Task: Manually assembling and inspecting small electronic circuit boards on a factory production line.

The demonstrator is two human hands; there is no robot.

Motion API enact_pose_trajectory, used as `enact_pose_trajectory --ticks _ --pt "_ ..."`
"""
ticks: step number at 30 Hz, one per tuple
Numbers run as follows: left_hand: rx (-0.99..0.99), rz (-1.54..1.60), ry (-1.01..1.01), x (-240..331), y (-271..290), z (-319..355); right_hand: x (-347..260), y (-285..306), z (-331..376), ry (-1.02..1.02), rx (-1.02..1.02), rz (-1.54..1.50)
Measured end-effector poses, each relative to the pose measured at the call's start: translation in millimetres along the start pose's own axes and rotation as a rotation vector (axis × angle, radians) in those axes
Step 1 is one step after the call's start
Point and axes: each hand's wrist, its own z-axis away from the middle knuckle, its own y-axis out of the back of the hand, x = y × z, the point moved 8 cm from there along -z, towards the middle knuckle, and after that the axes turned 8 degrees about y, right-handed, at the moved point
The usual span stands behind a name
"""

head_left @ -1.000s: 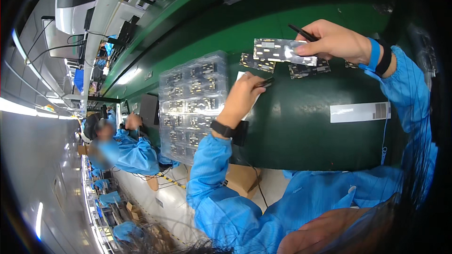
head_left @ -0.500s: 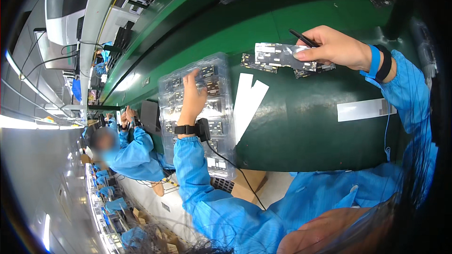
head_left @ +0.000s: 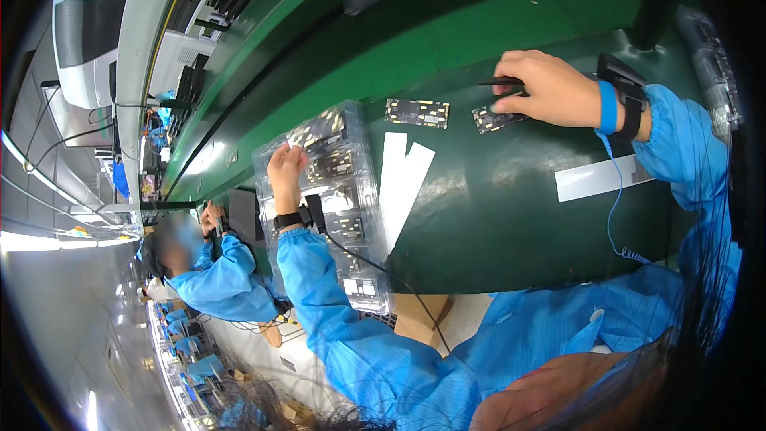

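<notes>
My left hand (head_left: 285,179) is over the clear plastic tray (head_left: 371,227), its fingertips pinched at the lower edge of a dark circuit board (head_left: 317,129) at the tray's far end. The board is slightly blurred. More circuit boards lie in the tray's compartments below it. My right hand (head_left: 546,89) grips a slim black pen-like tool (head_left: 501,81). Its fingertips are just above a second circuit board (head_left: 493,120), which the hand partly covers. Another circuit board (head_left: 417,112) lies flat on the green mat between my hands.
Two white strips (head_left: 407,183) lie beside the tray; a third pale strip (head_left: 594,181) is near my right sleeve. A coiled blue cord (head_left: 618,215) hangs from my right wristband, a black cable (head_left: 355,255) from my left. A co-worker (head_left: 223,271) sits at left.
The circuit board my right hand held has left that hand, which stays curled round the black tool and is lower over the right-hand board. My left hand has gone from spread to pinching.
</notes>
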Motion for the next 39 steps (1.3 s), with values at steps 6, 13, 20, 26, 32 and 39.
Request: enact_pose_trajectory --ticks 6,13,20,26,32,39 --pt "0.086 -0.378 0.052 -9 7 -15 29 -7 32 -0.106 -0.140 0.162" --pt "0.123 -0.861 -1.010 106 -153 106 34 -19 28 -0.107 -0.181 0.136" --pt "-0.551 -0.792 -0.919 106 -256 137 18 -1 36 -0.101 -0.197 -0.130" --pt "0.032 -0.009 -0.356 84 -51 90 13 41 29 -0.119 -0.022 -0.296" --pt "0.106 -0.219 0.069 -37 19 125 17 43 26 -0.186 -0.068 -0.307" --pt "0.350 -0.760 -0.523 43 -49 198 -11 18 9 -0.087 -0.052 -0.475"
